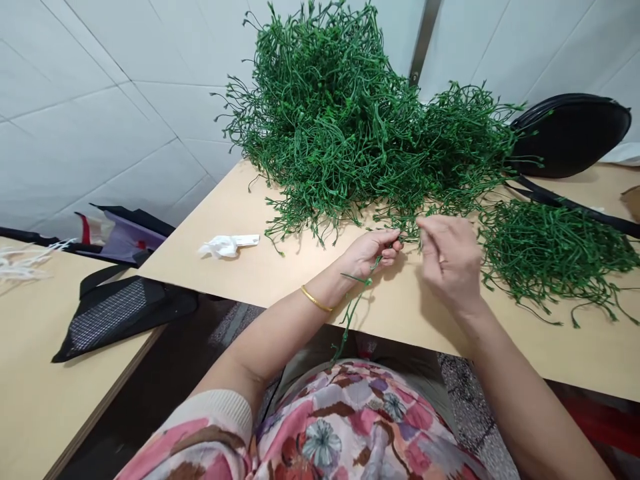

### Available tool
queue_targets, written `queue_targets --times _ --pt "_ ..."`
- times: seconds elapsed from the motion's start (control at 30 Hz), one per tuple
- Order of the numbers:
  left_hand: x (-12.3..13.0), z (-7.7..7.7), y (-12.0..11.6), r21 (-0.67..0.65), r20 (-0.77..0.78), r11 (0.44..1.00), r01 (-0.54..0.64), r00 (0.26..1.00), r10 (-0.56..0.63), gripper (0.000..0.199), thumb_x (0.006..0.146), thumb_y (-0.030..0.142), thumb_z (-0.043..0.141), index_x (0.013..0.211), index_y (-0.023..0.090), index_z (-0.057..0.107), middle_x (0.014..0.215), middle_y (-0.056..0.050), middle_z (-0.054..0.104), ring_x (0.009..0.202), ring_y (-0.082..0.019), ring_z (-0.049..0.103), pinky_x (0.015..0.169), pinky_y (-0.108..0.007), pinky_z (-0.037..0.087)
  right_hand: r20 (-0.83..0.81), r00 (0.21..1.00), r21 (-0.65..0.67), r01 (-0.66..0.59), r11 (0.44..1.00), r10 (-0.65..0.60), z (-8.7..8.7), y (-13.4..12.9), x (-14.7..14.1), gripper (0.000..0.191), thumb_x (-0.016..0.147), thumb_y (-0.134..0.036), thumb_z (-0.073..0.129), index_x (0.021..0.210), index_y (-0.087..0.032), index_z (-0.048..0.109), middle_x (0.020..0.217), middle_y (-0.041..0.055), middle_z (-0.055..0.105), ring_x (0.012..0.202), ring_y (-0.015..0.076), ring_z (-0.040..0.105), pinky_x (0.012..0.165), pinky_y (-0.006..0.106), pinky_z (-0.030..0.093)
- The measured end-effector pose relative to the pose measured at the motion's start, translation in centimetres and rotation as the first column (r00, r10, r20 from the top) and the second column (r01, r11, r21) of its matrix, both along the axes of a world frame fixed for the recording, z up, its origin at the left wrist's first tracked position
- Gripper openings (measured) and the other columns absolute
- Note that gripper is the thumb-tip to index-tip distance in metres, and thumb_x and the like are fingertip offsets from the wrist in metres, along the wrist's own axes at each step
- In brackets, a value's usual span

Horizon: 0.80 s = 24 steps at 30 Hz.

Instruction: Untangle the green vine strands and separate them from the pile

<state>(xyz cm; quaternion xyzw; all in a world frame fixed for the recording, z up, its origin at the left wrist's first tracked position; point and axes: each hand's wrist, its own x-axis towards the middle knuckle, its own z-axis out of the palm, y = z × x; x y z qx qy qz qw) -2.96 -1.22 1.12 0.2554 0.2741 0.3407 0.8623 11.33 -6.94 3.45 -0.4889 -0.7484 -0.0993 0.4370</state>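
Observation:
My left hand [373,253] is closed, palm partly up, around a thin green knotted cord [353,310]. The cord's loose end hangs over my wrist and down past the table edge. Just to the right, my right hand [449,260] is pinched, thumb against fingers; a bit of green shows by its fingertips, but what lies in the pinch is too small to make out. Behind both hands rises a big heap of green knotted cords [330,120]. A smaller pile of the same cords [555,253] lies right of my right hand.
A crumpled white tissue [225,246] lies on the tan table [200,213] at left. A black round bag [573,133] with a strap stands at the back right. On a second table at far left are a black mesh pouch [115,307] and white strings [27,263].

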Motion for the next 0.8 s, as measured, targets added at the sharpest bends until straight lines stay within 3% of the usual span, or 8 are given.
queue_targets --times 0.07,0.2,0.33,0.43,0.5,0.6,0.7,0.8 --pt "0.1 0.0 -0.2 0.027 -0.019 1.000 -0.013 1.000 0.014 0.015 0.085 0.013 0.047 0.071 0.011 0.053 0.052 0.003 0.046 0.035 -0.001 0.030 0.035 -0.013 0.021 0.017 0.999 -0.076 -0.030 0.997 0.031 -1.1 0.0 -0.7 0.022 0.088 -0.021 0.044 0.101 -0.019 0.062 0.099 0.0111 0.065 0.096 0.0239 0.056 0.085 0.040 0.043" --pt "0.4 0.2 -0.8 0.163 -0.153 0.982 -0.100 0.980 0.126 0.014 0.078 0.013 0.057 0.065 0.011 0.053 0.049 0.004 0.044 0.037 -0.001 0.031 0.037 -0.015 0.021 -0.104 0.993 -0.205 0.028 0.978 -0.050 -2.7 0.3 -1.5 0.013 0.084 -0.022 0.049 0.089 -0.017 0.060 0.088 0.0096 0.063 0.085 0.0226 0.056 0.078 0.038 0.044" --pt "0.8 0.6 -1.5 0.474 -0.332 0.841 -0.262 0.831 0.446 0.013 0.070 0.010 0.064 0.059 0.011 0.058 0.049 0.004 0.046 0.044 -0.002 0.036 0.043 -0.016 0.027 -0.302 0.951 -0.377 -0.053 0.925 -0.068 -3.1 0.8 -1.0 0.007 0.081 -0.023 0.051 0.078 -0.019 0.056 0.074 0.0036 0.060 0.069 0.0171 0.055 0.065 0.031 0.044" --pt "0.9 0.6 -1.6 0.583 -0.361 0.764 -0.276 0.755 0.548 0.016 0.068 0.009 0.065 0.055 0.011 0.057 0.050 0.004 0.047 0.046 -0.002 0.039 0.046 -0.017 0.030 -0.314 0.948 -0.414 -0.090 0.906 -0.050 -3.2 1.0 -0.5 0.011 0.081 -0.021 0.050 0.073 -0.019 0.057 0.073 0.0027 0.061 0.067 0.0158 0.054 0.065 0.030 0.042" --pt "0.9 0.5 -1.5 0.546 -0.357 0.785 -0.291 0.767 0.533 0.017 0.070 0.010 0.065 0.056 0.012 0.057 0.048 0.005 0.046 0.044 -0.003 0.039 0.045 -0.018 0.030 -0.278 0.960 -0.404 -0.081 0.911 -0.038 -3.2 1.1 -0.3 0.014 0.082 -0.021 0.049 0.074 -0.019 0.059 0.073 0.0029 0.060 0.067 0.0159 0.053 0.066 0.030 0.041" --pt "0.7 0.2 -1.0 0.381 -0.319 0.880 -0.283 0.853 0.412 0.016 0.073 0.011 0.063 0.059 0.011 0.056 0.050 0.003 0.049 0.042 -0.003 0.040 0.042 -0.018 0.030 -0.243 0.970 -0.373 -0.078 0.925 -0.016 -3.2 1.2 -0.2 0.018 0.085 -0.022 0.046 0.081 -0.018 0.064 0.078 0.0053 0.061 0.072 0.0173 0.055 0.069 0.032 0.042" --pt "0.4 0.0 -0.5 0.214 -0.260 0.955 -0.204 0.931 0.257 0.013 0.077 0.010 0.060 0.064 0.009 0.057 0.055 -0.001 0.054 0.043 -0.004 0.044 0.041 -0.017 0.032 -0.254 0.966 -0.342 -0.129 0.931 0.041 -3.4 1.4 -0.1 0.024 0.088 -0.025 0.043 0.089 -0.018 0.066 0.087 0.0082 0.062 0.083 0.0199 0.057 0.076 0.035 0.044" --pt "0.2 -0.3 -0.2 0.146 -0.213 0.983 -0.108 0.967 0.138 0.013 0.080 0.013 0.059 0.067 0.008 0.057 0.054 0.000 0.053 0.043 -0.003 0.044 0.041 -0.015 0.034 -0.250 0.963 -0.347 -0.189 0.919 0.103 -3.5 1.5 0.0 0.027 0.090 -0.030 0.043 0.090 -0.017 0.066 0.095 0.0099 0.063 0.092 0.0210 0.057 0.084 0.037 0.043"
